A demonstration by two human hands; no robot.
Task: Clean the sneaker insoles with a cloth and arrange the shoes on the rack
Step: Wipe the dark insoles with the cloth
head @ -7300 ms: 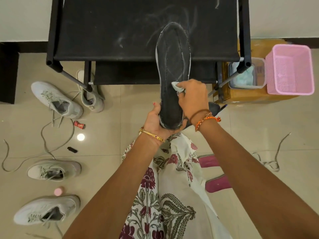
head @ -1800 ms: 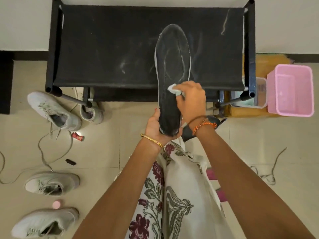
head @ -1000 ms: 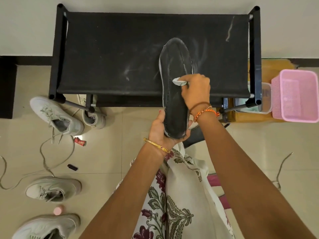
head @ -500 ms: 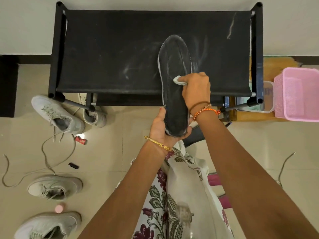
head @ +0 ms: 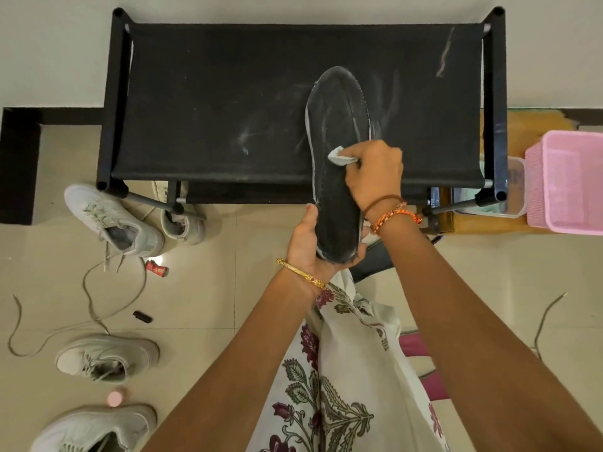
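Over the front edge of the black shoe rack (head: 208,102), a dark insole (head: 336,164) is held lengthwise, toe toward twelve o'clock above the rack's top shelf and heel toward six o'clock out past the rack's front. No brand or print can be read on it; only pale smears and a light rim show. The left hand (head: 310,243) cups the heel from beneath, thumb curled up along the edge at nine o'clock. The right hand (head: 375,172) lies at three o'clock of the insole's middle, fingers curled round a small white cloth (head: 339,155) and pressing it on the insole's upper face. Four grey sneakers lie on the tile at eight o'clock of the hands, one of them (head: 111,220) just by the rack's leg, laces trailing. A pink basket (head: 567,184) sits at three o'clock; writing on the clear tub (head: 515,187) beside it is too blurred to read.
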